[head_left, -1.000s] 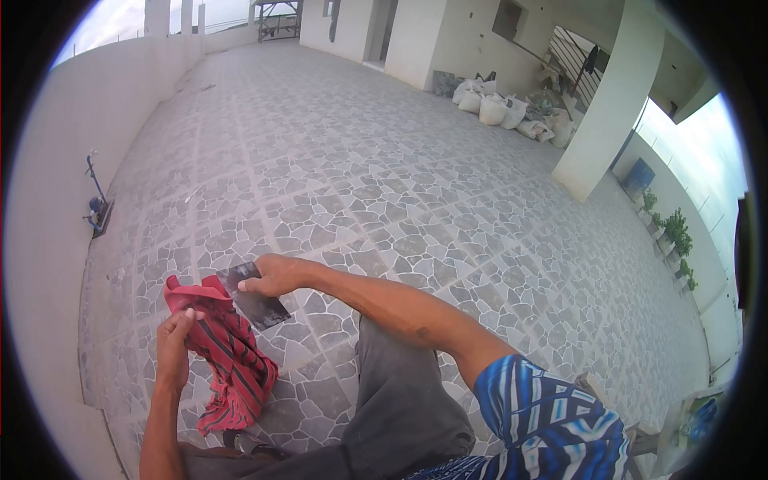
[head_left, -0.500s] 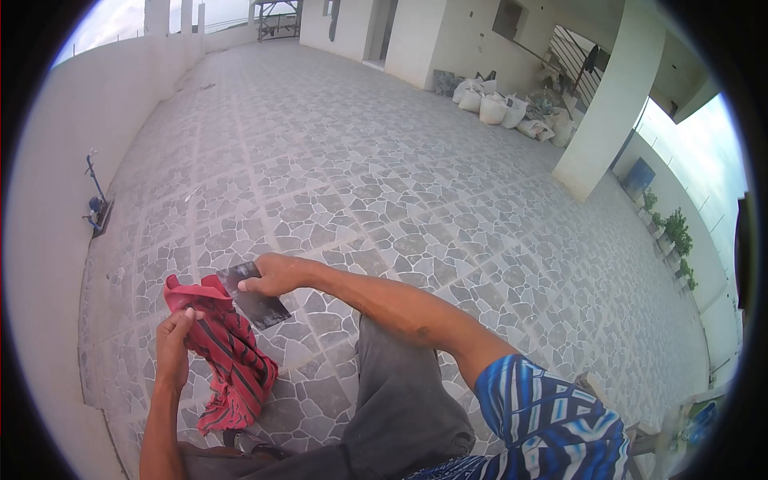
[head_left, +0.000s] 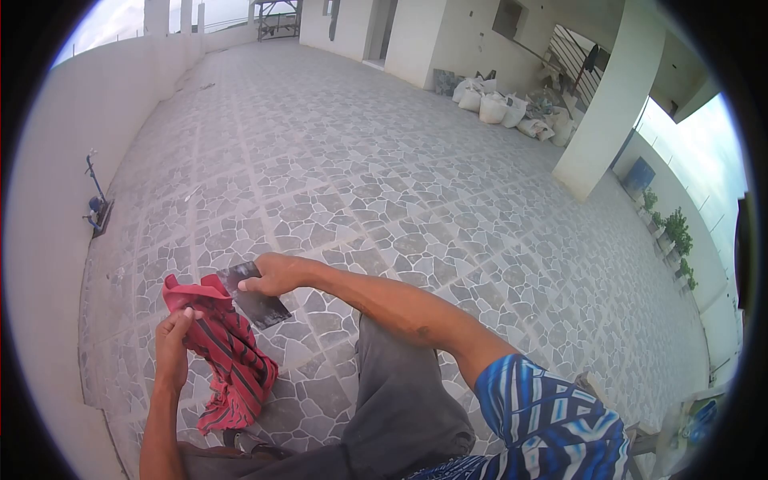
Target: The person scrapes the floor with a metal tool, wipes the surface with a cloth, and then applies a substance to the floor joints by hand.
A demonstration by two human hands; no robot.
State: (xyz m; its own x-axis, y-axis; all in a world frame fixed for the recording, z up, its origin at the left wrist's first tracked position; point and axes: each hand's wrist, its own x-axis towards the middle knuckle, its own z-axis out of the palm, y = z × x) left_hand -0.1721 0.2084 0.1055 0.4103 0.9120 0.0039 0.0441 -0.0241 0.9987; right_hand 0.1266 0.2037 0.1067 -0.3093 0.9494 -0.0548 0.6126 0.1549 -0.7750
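My left hand [head_left: 171, 340] pinches the edge of a red cloth with dark stripes [head_left: 234, 360], which looks like a shirt with a collar. The cloth hangs in folds from the fingers down toward my foot. In my right hand [head_left: 280, 274] is a thin, dark rectangular sheet [head_left: 260, 308] with whitish smudges along its surface. Thumb on top, the right hand grips the sheet by its upper edge. The left side of the sheet meets the upper part of the cloth in this view.
Stone-patterned tiles [head_left: 360, 192] cover the floor. A white wall [head_left: 56, 200] runs along the left, with a blue pipe fitting [head_left: 98, 206] beside it. White sacks [head_left: 493, 109] are piled near a pillar [head_left: 612, 104]. Potted plants [head_left: 678, 232] line the right side.
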